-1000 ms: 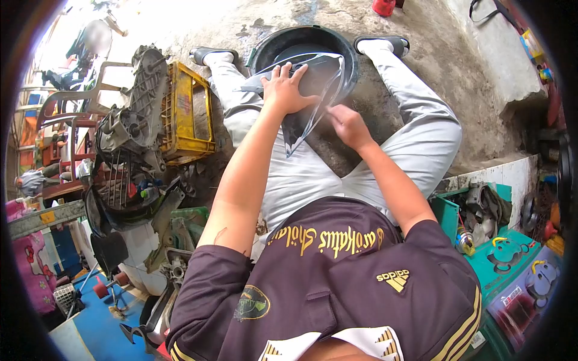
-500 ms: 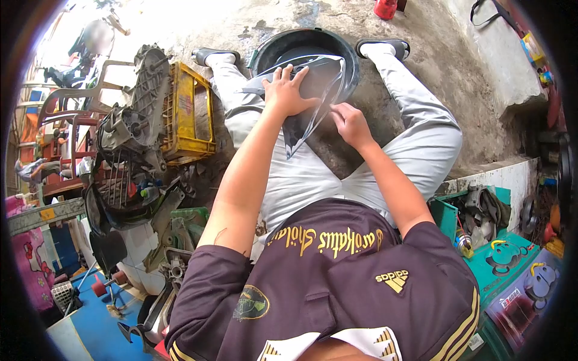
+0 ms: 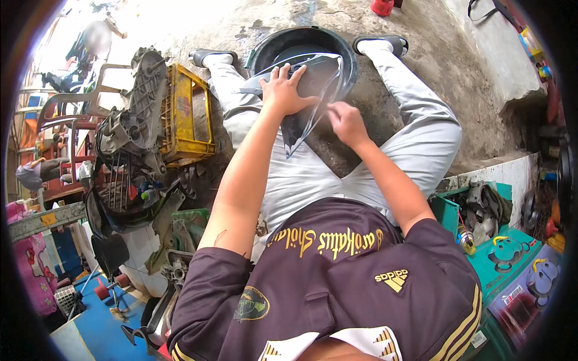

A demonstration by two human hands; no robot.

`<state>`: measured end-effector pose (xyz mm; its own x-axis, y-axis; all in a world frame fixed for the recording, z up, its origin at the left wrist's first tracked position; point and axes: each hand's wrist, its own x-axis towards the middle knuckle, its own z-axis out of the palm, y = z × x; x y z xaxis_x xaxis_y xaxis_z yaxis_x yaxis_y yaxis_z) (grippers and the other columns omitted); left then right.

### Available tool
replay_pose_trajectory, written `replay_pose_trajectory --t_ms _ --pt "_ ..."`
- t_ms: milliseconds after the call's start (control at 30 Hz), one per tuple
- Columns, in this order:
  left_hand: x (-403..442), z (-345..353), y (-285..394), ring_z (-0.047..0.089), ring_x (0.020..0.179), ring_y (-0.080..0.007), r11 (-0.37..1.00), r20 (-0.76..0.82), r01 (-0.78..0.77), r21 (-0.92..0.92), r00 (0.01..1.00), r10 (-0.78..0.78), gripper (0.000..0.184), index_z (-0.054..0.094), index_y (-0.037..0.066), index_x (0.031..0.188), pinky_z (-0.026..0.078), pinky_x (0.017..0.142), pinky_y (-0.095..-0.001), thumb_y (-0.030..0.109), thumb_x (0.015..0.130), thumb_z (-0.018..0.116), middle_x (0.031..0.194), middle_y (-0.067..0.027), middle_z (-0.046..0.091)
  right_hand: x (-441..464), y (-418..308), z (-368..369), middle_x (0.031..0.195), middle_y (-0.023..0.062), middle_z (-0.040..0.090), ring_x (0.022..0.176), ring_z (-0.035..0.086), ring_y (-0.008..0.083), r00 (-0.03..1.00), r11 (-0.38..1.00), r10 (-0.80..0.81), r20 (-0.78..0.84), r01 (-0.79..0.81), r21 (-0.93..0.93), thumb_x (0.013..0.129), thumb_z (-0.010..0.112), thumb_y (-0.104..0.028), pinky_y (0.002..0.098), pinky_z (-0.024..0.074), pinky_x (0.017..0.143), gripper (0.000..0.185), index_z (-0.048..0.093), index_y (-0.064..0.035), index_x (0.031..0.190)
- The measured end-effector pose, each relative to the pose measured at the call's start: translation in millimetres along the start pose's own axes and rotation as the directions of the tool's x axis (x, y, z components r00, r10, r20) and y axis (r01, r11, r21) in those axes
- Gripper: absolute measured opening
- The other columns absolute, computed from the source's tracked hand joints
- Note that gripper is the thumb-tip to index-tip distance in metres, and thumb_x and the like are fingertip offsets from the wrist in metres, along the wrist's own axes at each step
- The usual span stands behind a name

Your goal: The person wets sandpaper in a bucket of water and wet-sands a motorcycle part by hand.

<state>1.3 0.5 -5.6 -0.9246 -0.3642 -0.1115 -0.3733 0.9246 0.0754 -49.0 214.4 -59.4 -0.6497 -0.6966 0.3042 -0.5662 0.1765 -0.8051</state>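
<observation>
My left hand (image 3: 283,91) presses the panel (image 3: 295,126), fingers spread, over the basin (image 3: 257,59), upper centre of the frame. My right (image 3: 349,125) curls near its edge, its grip unclear. The panel looks steadied; what remains undone is unreadable. Floor (image 3: 383,103) opens rightward; the crate (image 3: 171,117) crowds left.

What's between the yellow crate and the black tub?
The left leg, in pale trousers, lies between the yellow crate and black tub, in the head view.
</observation>
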Motion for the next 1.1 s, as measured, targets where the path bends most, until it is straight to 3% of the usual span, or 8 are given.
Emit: replay_pose_trajectory --t_ms 300,367,433,567,700,833,967,1100 --pt "-0.7 -0.4 1.5 0.031 0.155 -0.0363 1.000 -0.002 0.003 0.000 1.000 -0.003 0.107 0.039 0.035 0.162 0.030 0.117 -0.0683 0.080 0.071 0.074 0.169 -0.0126 0.034 -1.9 -4.5 5.7 0.097 0.0243 0.071 0.088 0.070 0.0431 0.981 0.987 0.150 -0.124 -0.142 0.073 0.091 0.071 -0.005 0.0459 0.0558 0.079 0.016 0.070 0.0059 0.103" --pt "-1.6 -0.7 1.0 0.031 0.155 -0.0362 1.000 -0.007 0.000 -0.002 1.000 0.000 0.107 0.041 0.034 0.161 0.030 0.116 -0.0680 0.081 0.071 0.074 0.168 -0.0136 0.036 -8.7 -2.0 11.8 0.097 0.0239 0.072 0.087 0.070 0.0431 0.988 0.999 0.039 -0.149 -0.033 0.039 0.091 0.071 -0.005 0.0455 0.0562 0.078 0.016 0.070 0.0060 0.103" --pt "0.0 -1.1 1.4 0.032 0.155 -0.0361 1.000 -0.015 -0.013 -0.001 1.000 0.013 0.106 0.043 0.033 0.160 0.031 0.115 -0.0677 0.082 0.071 0.074 0.166 -0.0145 0.037 -16.8 -5.5 12.5 0.100 0.0238 0.072 0.089 0.071 0.0421 0.998 0.999 -0.030 0.053 0.028 0.030 0.092 0.071 -0.006 0.0447 0.0569 0.078 0.018 0.071 0.0058 0.105" --pt "-1.5 1.3 1.2 0.032 0.155 -0.0362 1.000 -0.033 -0.007 -0.001 0.999 0.007 0.106 0.043 0.033 0.160 0.031 0.115 -0.0682 0.083 0.071 0.073 0.166 -0.0145 0.038 -5.0 -2.4 3.9 0.099 0.0227 0.072 0.091 0.071 0.0422 0.986 0.993 0.121 -0.114 -0.118 0.030 0.092 0.071 -0.007 0.0462 0.0566 0.081 0.017 0.071 0.0051 0.103" --pt "0.4 -1.7 1.4 0.031 0.155 -0.0372 1.000 0.003 0.000 -0.007 1.000 0.000 0.108 0.039 0.035 0.162 0.029 0.117 -0.0704 0.080 0.070 0.074 0.168 -0.0130 0.035 -18.3 -3.9 11.6 0.101 0.0240 0.072 0.090 0.071 0.0419 0.999 0.999 -0.023 0.026 0.022 0.025 0.092 0.070 -0.007 0.0462 0.0563 0.080 0.018 0.071 0.0058 0.104" --pt "-0.6 1.6 2.0 0.032 0.155 -0.0373 1.000 -0.017 0.010 -0.007 1.000 -0.010 0.108 0.040 0.035 0.162 0.029 0.117 -0.0703 0.080 0.070 0.074 0.168 -0.0130 0.035 -8.6 0.7 7.2 0.099 0.0242 0.072 0.090 0.070 0.0435 0.985 0.994 0.105 -0.134 -0.099 0.047 0.091 0.072 -0.008 0.0469 0.0556 0.079 0.017 0.071 0.0046 0.103" --pt "-0.2 0.3 0.8 0.031 0.155 -0.0372 1.000 -0.009 -0.002 -0.007 1.000 0.001 0.108 0.040 0.035 0.162 0.029 0.117 -0.0699 0.080 0.070 0.074 0.168 -0.0128 0.035 -13.8 -6.3 6.5 0.099 0.0241 0.071 0.092 0.069 0.0436 1.000 1.000 -0.018 0.025 0.019 -0.017 0.091 0.071 -0.007 0.0472 0.0555 0.081 0.017 0.071 0.0054 0.104" --pt "0.3 -1.0 1.5 0.030 0.155 -0.0370 1.000 0.013 0.009 -0.003 1.000 -0.009 0.107 0.039 0.035 0.162 0.028 0.117 -0.0694 0.079 0.071 0.074 0.168 -0.0123 0.034 -4.2 4.7 3.2 0.099 0.0244 0.071 0.092 0.069 0.0441 0.994 0.999 -0.002 -0.111 -0.003 -0.049 0.092 0.069 -0.006 0.0473 0.0550 0.082 0.016 0.070 0.0054 0.104"
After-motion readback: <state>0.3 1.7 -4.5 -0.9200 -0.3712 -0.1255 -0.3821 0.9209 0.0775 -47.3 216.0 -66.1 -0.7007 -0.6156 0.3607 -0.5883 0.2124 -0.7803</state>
